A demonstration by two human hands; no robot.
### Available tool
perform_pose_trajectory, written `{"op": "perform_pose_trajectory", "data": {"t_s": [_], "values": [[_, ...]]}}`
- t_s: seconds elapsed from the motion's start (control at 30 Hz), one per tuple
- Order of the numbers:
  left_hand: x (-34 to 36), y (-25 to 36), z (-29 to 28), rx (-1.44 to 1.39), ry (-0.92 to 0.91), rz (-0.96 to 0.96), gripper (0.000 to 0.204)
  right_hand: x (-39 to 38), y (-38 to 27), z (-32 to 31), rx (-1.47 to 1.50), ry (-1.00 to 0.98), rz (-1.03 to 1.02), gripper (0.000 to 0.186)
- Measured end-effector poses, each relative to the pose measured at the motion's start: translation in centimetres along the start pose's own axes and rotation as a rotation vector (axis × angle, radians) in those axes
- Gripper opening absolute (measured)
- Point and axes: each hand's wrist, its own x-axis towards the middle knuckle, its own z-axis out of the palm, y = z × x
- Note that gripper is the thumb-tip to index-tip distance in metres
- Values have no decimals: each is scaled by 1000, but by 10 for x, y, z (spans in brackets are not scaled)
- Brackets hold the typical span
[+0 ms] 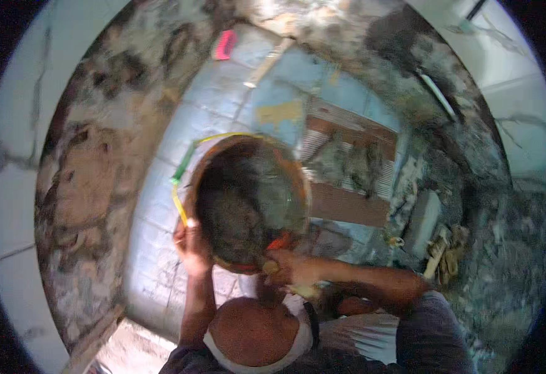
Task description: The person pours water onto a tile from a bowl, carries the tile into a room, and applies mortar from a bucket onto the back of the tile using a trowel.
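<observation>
A round bucket [245, 181] with dark, wet-looking contents and a yellow handle with a green grip sits low in front of me. My left hand [192, 246] is closed on its left rim, where the yellow handle meets it. My right hand [291, 268] is at the near right rim, closed on a tool's handle [270, 266]. An orange-red part [280, 240] shows just beyond those fingers; the rest of the tool is hard to make out.
A pink brush-like item [225, 43] and a pale strip [266, 62] lie on tiles. A brown ridged panel [347, 209] is to the right, beside a white bar [437, 93], a grey block [422, 221] and rubble. Rough mottled surfaces and white tiled walls surround the floor.
</observation>
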Motion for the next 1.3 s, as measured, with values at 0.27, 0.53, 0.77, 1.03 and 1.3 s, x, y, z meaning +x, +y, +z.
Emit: {"op": "perform_pose_trajectory", "data": {"t_s": [0.27, 0.53, 0.77, 1.03, 1.3], "values": [[16, -7, -18, -178, -117, 10, 39, -31, -29, -12, 423, -54, 299, 21], [28, -5, -34, -193, -113, -10, 42, -113, -104, -47, 563, 188, 503, 26], [34, -10, -51, -216, -82, -34, 44, -126, -98, -80, -87, 983, 520, 29], [32, -11, -42, -261, -117, -13, 44, -40, 31, -161, -665, 1216, 836, 33], [35, -13, -54, -265, -73, -42, 45, -112, -27, -177, -865, 1111, 722, 35]]}}
